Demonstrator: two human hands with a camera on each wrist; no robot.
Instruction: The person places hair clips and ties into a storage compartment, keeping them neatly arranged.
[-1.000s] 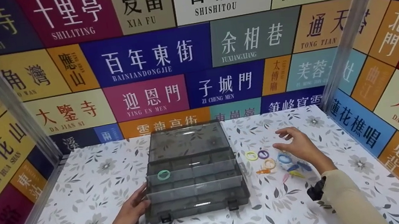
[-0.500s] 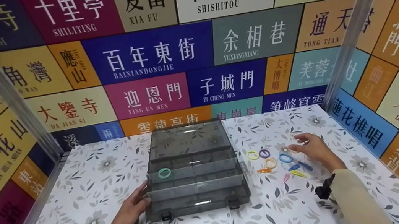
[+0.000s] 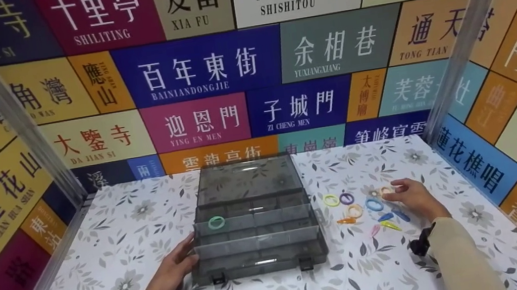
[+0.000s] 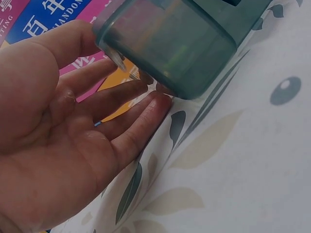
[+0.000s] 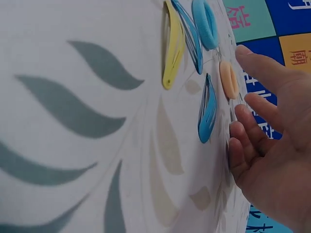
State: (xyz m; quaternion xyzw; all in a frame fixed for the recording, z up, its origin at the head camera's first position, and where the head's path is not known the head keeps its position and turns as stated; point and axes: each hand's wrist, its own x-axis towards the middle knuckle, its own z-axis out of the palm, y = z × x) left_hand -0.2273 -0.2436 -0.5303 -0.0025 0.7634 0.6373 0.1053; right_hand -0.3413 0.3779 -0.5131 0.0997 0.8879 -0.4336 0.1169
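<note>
In the head view my left hand [image 3: 168, 276] rests its fingertips against the left side of an open, smoky clear compartment box [image 3: 261, 259]. The left wrist view shows its thumb and extended fingers at the box corner [image 4: 170, 48]. A green hair tie [image 3: 216, 222] is at the box's left, in a rear compartment. My right hand [image 3: 415, 198] hovers low over the table beside a peach hair tie [image 3: 386, 191]; in the right wrist view that peach hair tie [image 5: 228, 80] lies just off the parted thumb and fingers. Nearby lies a blue hair tie [image 3: 374, 204].
Right of the box lie yellow [image 3: 331, 200], purple [image 3: 346, 198] and orange hair ties [image 3: 354, 211]. Snap hair clips sit near them: orange [image 3: 347, 221], pink [image 3: 375, 230], yellow [image 3: 390, 225] and blue [image 3: 401, 215]. Sign-printed walls [image 3: 198, 68] enclose the flowered tabletop [image 3: 116, 238].
My right hand has moved right and down toward the table, uncovering the peach hair tie. My left hand stays at the box side. The head view has shifted slightly.
</note>
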